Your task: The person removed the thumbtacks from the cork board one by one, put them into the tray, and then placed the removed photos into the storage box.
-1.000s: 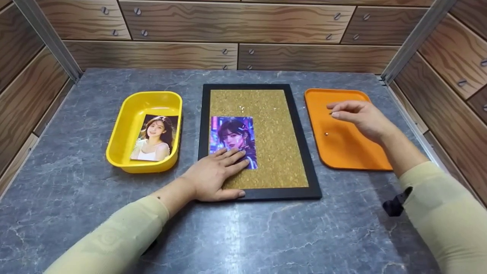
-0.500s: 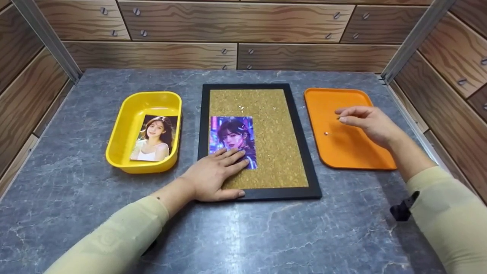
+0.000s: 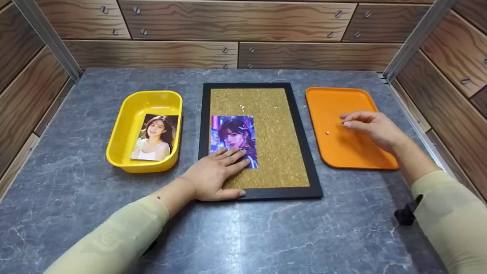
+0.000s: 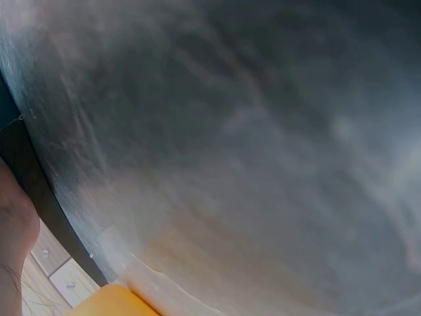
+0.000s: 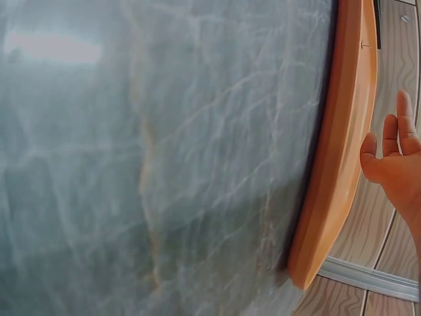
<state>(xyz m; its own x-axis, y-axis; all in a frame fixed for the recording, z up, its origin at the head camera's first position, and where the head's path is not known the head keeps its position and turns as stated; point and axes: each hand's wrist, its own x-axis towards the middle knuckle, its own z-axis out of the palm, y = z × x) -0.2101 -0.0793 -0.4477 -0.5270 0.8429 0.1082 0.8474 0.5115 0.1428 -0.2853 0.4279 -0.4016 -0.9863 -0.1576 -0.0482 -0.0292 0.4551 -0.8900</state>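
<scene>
In the head view my left hand (image 3: 211, 175) lies flat. Its straight fingers rest over the lower part of a purple-and-blue picture card (image 3: 232, 133). The thumb lies on the black frame of the cork board (image 3: 281, 152). Over the orange tray (image 3: 350, 152) hovers my right hand (image 3: 376, 127), with thumb and index finger close together. In the right wrist view those fingers look loosely bent and apart from the thumb, and I see nothing held. A small shiny thumbtack (image 3: 327, 133) sits on the tray left of this hand; its thin point stands up in the right wrist view.
A yellow bin (image 3: 116, 140) at the left holds a photo (image 3: 154, 137) of a person in white. Bright specks (image 3: 242, 108) show on the upper cork. Wood-patterned walls (image 3: 182, 21) enclose the grey marbled table (image 3: 243, 236) at the back and sides.
My right hand has drifted a little right and toward me over the tray. The thumbtack stays where it was on the tray, and my left hand has not moved.
</scene>
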